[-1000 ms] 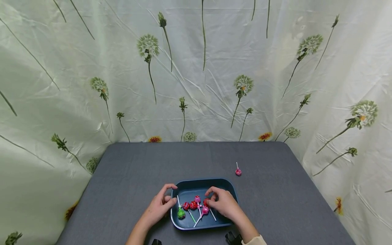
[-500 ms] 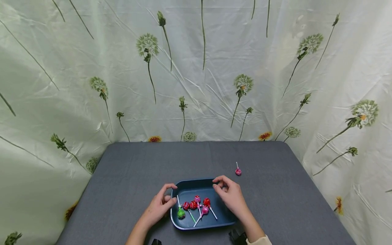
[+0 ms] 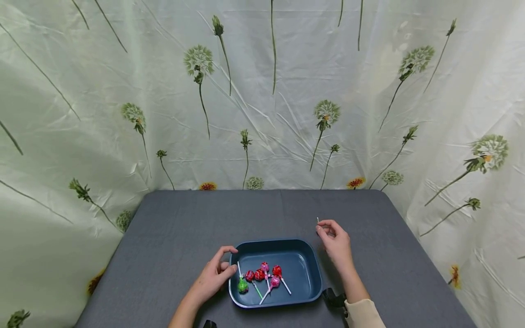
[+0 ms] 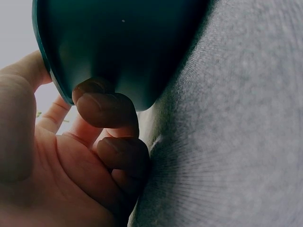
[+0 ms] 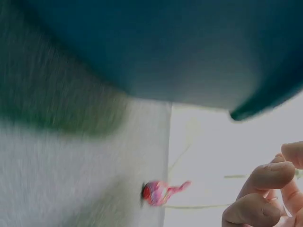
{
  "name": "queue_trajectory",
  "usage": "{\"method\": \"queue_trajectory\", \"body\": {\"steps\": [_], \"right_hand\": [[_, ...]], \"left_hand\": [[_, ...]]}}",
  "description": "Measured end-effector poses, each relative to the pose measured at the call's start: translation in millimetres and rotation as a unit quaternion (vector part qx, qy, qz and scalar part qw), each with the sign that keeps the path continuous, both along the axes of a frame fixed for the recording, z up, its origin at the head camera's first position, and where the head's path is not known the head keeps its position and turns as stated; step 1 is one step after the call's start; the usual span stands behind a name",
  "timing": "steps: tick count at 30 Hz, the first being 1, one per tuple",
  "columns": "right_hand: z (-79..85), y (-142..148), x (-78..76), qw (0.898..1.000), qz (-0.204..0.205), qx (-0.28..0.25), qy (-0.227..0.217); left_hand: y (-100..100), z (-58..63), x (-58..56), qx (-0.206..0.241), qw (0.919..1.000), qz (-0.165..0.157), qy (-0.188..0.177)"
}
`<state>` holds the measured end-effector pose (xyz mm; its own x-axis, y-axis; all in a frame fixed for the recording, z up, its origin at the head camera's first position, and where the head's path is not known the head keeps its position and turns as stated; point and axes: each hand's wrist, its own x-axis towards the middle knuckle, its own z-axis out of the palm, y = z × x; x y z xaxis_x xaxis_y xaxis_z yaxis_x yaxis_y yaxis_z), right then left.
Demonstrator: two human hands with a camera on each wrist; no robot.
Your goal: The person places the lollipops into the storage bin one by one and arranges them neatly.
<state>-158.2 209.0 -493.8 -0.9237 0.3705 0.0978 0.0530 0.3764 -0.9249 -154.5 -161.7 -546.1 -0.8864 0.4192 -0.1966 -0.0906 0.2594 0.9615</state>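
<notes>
My left hand (image 3: pixel 210 278) grips the left end of a dark blue tray (image 3: pixel 268 306). In the left wrist view, curled fingers (image 4: pixel 102 106) lie against the tray's outer wall (image 4: pixel 128 42), with the thumb at its rim. Beyond the tray's right back corner, my right hand (image 3: pixel 335 241) hovers at a pink lollipop, covering most of it in the head view; the tip of its white stick (image 3: pixel 317 219) shows. The right wrist view has that lollipop (image 5: pixel 156 193) on the cloth, apart from the loosely bent fingers (image 5: pixel 272 177).
Inside the tray lie several wrapped lollipops: a green one (image 3: pixel 243 286), pink ones such as the front one (image 3: pixel 274 282), and red ones such as the rightmost (image 3: pixel 277 270). Grey cloth (image 3: pixel 197 218) covers the table. A flowered curtain (image 3: pixel 283 114) hangs behind and at both sides.
My right hand has let go of a red lollipop in the tray, risen over the rim and moved right and away to the pink lollipop on the table. The left hand stays put.
</notes>
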Motion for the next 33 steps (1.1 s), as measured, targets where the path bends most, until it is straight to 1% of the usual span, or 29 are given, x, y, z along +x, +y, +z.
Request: {"method": "queue_trajectory", "body": {"steps": [5,9,15,22,29,33], "right_hand": [[-6.5,13.8,-9.1,1.000,-0.025,-0.003,-0.019],[-12.3,22.6,-18.0,0.999,-0.035,-0.013,-0.007],[-20.1,30.9,-30.2,0.998,-0.043,-0.044,-0.001],[-29.0,34.0,-37.7,0.996,-0.048,-0.069,-0.006],[-34.9,35.5,-46.1,0.996,-0.055,-0.073,-0.021],[-36.1,37.7,-51.6,0.995,-0.052,-0.072,-0.040]], "left_hand": [[-0.2,0.0,0.1,-0.002,1.0000,0.001,-0.002],[-0.3,0.3,-0.8,-0.003,1.0000,0.002,-0.002],[-0.4,0.5,-1.3,-0.007,1.0000,0.000,0.006],[-0.2,0.6,0.0,-0.005,1.0000,-0.003,0.007],[0.1,1.8,-0.1,-0.003,1.0000,0.001,0.001],[-0.5,1.3,0.2,-0.002,1.0000,0.001,0.002]]}}
